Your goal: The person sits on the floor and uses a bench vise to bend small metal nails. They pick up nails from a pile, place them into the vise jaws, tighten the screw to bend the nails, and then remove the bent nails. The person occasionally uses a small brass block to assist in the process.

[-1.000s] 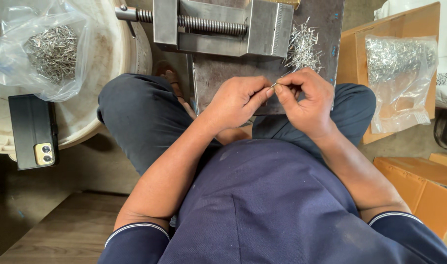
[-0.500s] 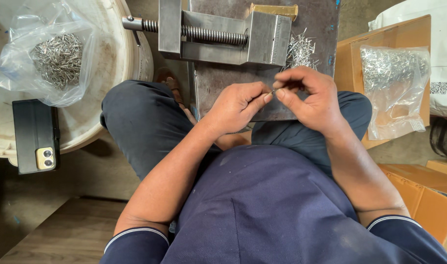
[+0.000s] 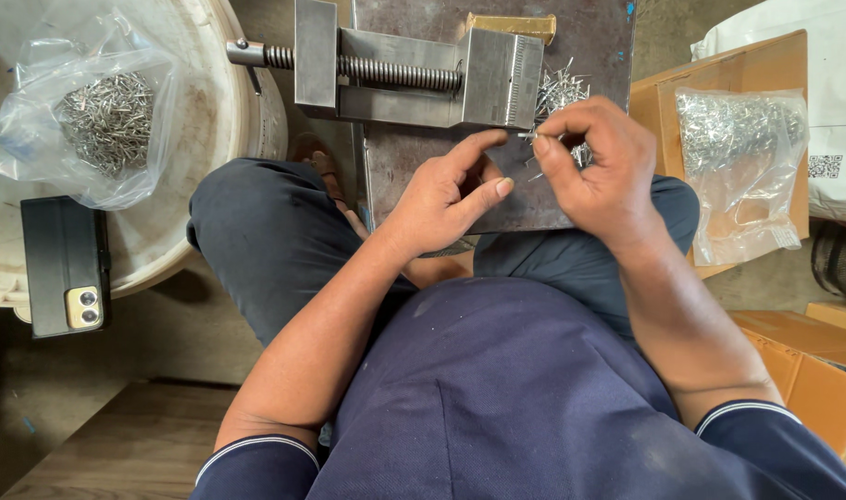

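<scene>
My right hand (image 3: 597,167) pinches a small metal pin (image 3: 527,136) between thumb and forefinger, right beside the jaw of a steel vise (image 3: 414,65). My left hand (image 3: 446,194) rests on the grey metal plate (image 3: 414,167) just left of it, fingers loosely curled and holding nothing, its forefinger pointing towards the pin. A loose heap of small metal pins (image 3: 560,93) lies on the plate behind my right hand, partly hidden by it. I sit with the plate over my knees.
A clear bag of metal pins (image 3: 104,116) sits in a white tub (image 3: 229,120) at the left, with a black phone (image 3: 67,264) on its rim. Another bag of pins (image 3: 738,167) lies in an orange cardboard box (image 3: 719,65) at the right. A brass block (image 3: 511,25) lies behind the vise.
Both hands have moved up from my lap towards the vise jaw. My left hand has let go of the pin; my right hand alone holds it now.
</scene>
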